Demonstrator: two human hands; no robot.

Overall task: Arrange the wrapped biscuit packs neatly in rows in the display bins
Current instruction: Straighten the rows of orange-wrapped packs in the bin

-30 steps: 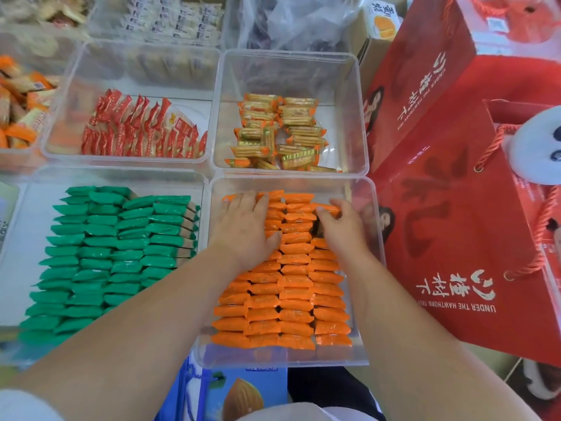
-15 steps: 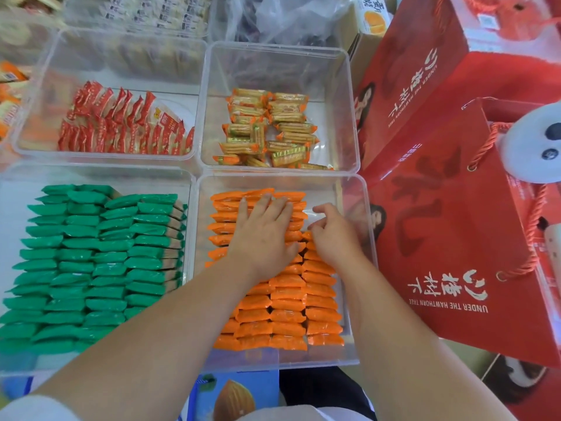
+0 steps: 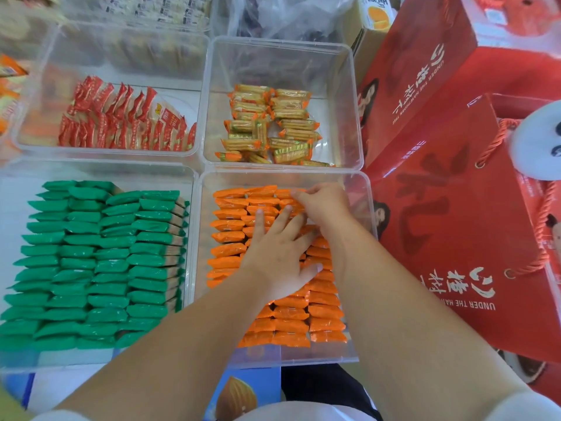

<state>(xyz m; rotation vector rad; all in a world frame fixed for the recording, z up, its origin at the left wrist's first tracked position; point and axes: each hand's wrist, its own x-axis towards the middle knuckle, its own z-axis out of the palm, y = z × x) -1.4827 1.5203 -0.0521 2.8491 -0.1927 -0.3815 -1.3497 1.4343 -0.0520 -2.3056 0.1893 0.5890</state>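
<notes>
orange packs (image 3: pixel 230 235) in the lower-centre bin (image 3: pixel 362 214) are nearly all rowed, pressed by the flat left hand (image 3: pixel 279 256), one seemingly pinched by the right hand (image 3: pixel 324 205); yellow packs (image 3: pixel 270 126) above are yet to be straightened.

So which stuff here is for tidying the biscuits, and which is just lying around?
For the job: orange packs, bin, left hand, right hand, green packs.
Just lying about: red bags, plastic bag, almond box.
</notes>
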